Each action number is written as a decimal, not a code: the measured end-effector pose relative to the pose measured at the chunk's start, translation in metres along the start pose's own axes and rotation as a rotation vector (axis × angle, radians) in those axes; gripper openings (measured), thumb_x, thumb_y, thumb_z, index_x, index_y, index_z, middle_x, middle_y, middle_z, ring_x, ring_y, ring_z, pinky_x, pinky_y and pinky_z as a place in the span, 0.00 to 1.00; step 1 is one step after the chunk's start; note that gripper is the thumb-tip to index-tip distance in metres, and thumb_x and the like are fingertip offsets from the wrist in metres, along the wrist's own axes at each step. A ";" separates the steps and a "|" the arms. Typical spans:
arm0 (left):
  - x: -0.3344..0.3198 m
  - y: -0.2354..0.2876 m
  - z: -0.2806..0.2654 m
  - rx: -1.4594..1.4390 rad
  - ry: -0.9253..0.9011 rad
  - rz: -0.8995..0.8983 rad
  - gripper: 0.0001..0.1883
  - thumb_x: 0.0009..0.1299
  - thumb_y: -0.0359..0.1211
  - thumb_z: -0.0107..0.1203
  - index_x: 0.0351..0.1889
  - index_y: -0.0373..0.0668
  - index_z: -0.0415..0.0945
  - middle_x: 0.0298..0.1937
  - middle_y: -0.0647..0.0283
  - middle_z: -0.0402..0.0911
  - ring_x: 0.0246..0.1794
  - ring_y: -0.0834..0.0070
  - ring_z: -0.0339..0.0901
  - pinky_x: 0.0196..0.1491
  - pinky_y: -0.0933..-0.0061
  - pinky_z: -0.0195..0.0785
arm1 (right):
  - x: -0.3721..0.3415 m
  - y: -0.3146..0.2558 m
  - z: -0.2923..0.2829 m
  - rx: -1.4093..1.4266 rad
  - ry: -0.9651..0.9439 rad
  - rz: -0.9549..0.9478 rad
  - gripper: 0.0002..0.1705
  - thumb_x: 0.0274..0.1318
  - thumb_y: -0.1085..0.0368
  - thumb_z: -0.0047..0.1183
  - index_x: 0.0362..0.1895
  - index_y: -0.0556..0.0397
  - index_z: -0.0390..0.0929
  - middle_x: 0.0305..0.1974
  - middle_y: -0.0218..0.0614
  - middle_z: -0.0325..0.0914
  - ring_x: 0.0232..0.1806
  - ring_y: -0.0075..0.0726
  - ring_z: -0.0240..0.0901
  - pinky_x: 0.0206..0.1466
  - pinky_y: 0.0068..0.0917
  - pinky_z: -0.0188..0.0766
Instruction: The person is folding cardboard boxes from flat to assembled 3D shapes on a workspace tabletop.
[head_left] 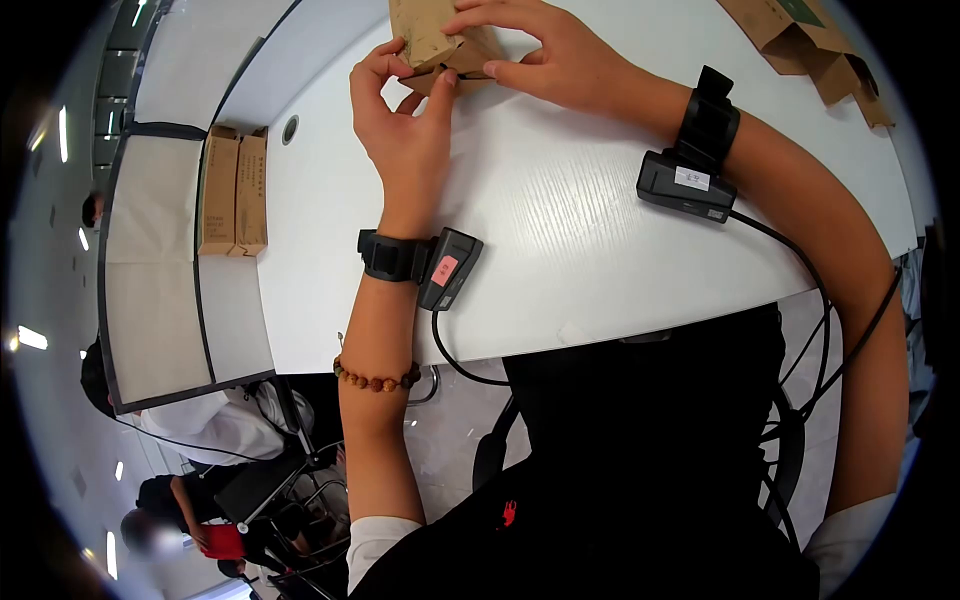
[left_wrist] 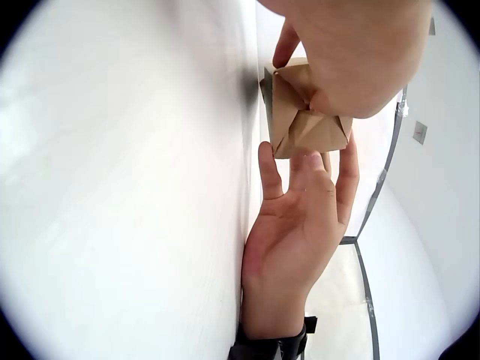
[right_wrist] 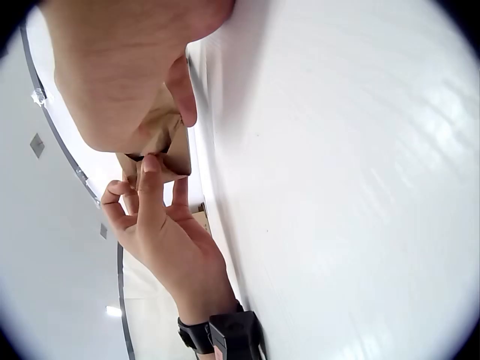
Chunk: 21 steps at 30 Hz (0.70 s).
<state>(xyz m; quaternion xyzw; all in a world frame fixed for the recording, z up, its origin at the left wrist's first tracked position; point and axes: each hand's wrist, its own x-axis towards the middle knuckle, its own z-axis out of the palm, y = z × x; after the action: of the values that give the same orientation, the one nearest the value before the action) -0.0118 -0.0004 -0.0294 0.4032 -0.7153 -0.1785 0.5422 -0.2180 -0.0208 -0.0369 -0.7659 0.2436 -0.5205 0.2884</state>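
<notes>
A small brown cardboard box lies at the top of the head view, its end flaps folded toward the person. The left hand holds it from the left, fingers round its side and thumb on the end flap. From the right, the right hand grips the box, its fingers along the top and thumb at the end. In the left wrist view the flaps of the box meet at a creased middle above the left hand. The right wrist view shows a dark gap by the left thumb; the right hand covers much of the box.
Two upright brown boxes stand by the partition at the left. An opened cardboard piece lies at the upper right of the white table. A round cable hole is at the left. Cables run from both wrist cameras.
</notes>
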 end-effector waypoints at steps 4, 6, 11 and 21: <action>0.000 -0.001 -0.001 0.038 -0.003 -0.001 0.18 0.66 0.23 0.67 0.47 0.41 0.69 0.66 0.56 0.72 0.64 0.64 0.73 0.54 0.58 0.83 | 0.000 0.003 0.001 -0.066 0.011 -0.034 0.29 0.57 0.74 0.59 0.65 0.54 0.76 0.66 0.52 0.67 0.67 0.52 0.70 0.57 0.33 0.81; 0.001 -0.003 -0.001 0.012 -0.011 0.001 0.18 0.66 0.23 0.66 0.47 0.41 0.69 0.65 0.56 0.72 0.64 0.64 0.73 0.54 0.58 0.84 | 0.000 0.005 0.002 -0.102 0.015 -0.038 0.29 0.56 0.74 0.59 0.65 0.54 0.76 0.66 0.53 0.68 0.67 0.53 0.70 0.60 0.35 0.79; 0.001 -0.005 -0.002 0.037 -0.023 0.016 0.17 0.66 0.22 0.65 0.48 0.41 0.69 0.65 0.55 0.72 0.65 0.63 0.73 0.53 0.60 0.85 | 0.001 0.007 0.001 -0.153 0.026 -0.080 0.28 0.56 0.73 0.60 0.64 0.54 0.77 0.66 0.53 0.69 0.67 0.55 0.70 0.64 0.38 0.76; 0.003 -0.006 -0.005 -0.060 -0.051 0.039 0.13 0.72 0.25 0.61 0.50 0.40 0.70 0.65 0.55 0.72 0.65 0.66 0.72 0.52 0.66 0.84 | 0.002 0.006 0.002 -0.064 0.040 -0.035 0.28 0.56 0.74 0.59 0.63 0.55 0.77 0.64 0.50 0.70 0.67 0.53 0.69 0.62 0.35 0.78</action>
<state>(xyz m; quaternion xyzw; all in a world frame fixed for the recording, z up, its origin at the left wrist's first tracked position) -0.0052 -0.0049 -0.0299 0.3680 -0.7308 -0.1996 0.5391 -0.2164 -0.0262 -0.0404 -0.7683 0.2526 -0.5325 0.2498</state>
